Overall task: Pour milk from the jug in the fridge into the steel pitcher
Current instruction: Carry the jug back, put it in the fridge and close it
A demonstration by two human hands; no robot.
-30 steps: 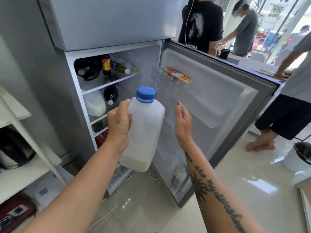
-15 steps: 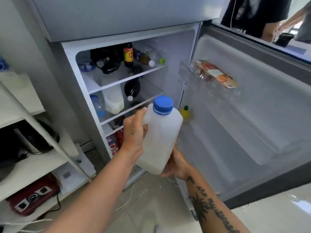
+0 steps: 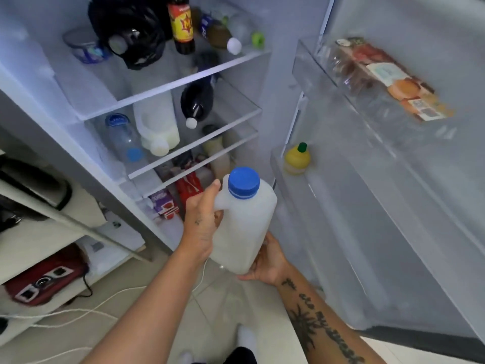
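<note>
The jug [image 3: 245, 227], blue-capped and upright, is held before the open fridge [image 3: 168, 88]: its handle is gripped by the left hand [image 3: 200, 227], its base cupped by the right hand [image 3: 269, 261].

Milk jug [image 3: 245, 227] held in both hands at open fridge [image 3: 282, 106].
Left hand [image 3: 200, 227] grips handle side, right hand [image 3: 267, 261] cups base; blue cap [image 3: 243, 182] on. Yellow lemon bottle [image 3: 298, 159] sits in door shelf [image 3: 278, 166].

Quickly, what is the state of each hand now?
Left hand: closed on the milk jug handle.
Right hand: supporting the jug's base.
</note>
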